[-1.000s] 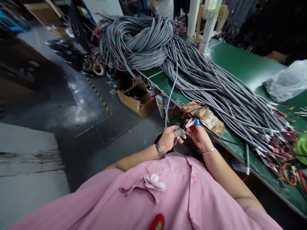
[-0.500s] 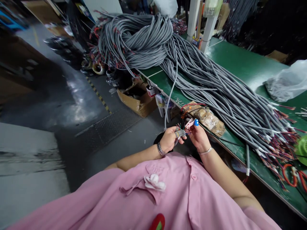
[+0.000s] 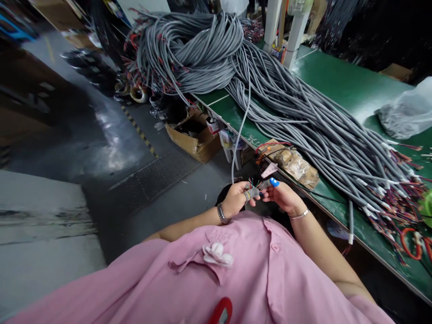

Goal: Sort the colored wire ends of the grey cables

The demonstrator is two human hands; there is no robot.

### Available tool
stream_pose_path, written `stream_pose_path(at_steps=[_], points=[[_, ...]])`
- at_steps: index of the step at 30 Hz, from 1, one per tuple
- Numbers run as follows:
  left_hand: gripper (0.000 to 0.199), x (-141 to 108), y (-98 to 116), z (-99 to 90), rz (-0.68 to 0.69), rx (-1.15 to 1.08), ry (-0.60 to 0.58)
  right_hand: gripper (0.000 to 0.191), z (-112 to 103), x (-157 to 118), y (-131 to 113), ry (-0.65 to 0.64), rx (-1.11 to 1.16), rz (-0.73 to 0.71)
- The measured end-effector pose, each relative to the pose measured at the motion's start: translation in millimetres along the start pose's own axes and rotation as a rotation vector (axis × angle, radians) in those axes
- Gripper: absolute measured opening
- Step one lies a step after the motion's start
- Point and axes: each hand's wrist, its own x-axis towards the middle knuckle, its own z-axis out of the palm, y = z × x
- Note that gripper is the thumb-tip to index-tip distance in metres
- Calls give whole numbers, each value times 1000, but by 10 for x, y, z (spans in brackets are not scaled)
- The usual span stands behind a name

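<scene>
My left hand (image 3: 235, 200) is closed around the end of a grey cable, its thumb covered by a grey wrap. Thin coloured wires (image 3: 254, 184) fan out above its fingers. Close beside it, my right hand (image 3: 285, 198) has its fingertips pinched together at those wires; a blue cap (image 3: 274, 182) covers its thumb. The cable (image 3: 240, 132) hangs off the table edge down behind my left hand. Just above my right hand, a pink clip-like piece (image 3: 269, 170) sits apart from the fingers at the table edge.
A big bundle of grey cables (image 3: 283, 99) lies across the green table (image 3: 337, 85). A wrapped brown block (image 3: 293, 167) rests at the near edge. Orange-handled scissors (image 3: 411, 245) and a plastic bag (image 3: 407, 112) are at right. An open carton (image 3: 192, 139) stands on the floor.
My right hand has moved down slightly, away from the pink piece, and its fingers have come to the wires. My left hand still holds the cable end.
</scene>
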Motion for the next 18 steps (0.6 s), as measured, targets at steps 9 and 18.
stream_pose_path(at_steps=[9, 18], points=[[36, -68, -23, -13, -2, 191, -33, 35, 34, -39, -55, 24, -249, -12], [30, 5, -233, -92, -110, 281, -231, 31, 165, -23, -51, -10, -484, -161]])
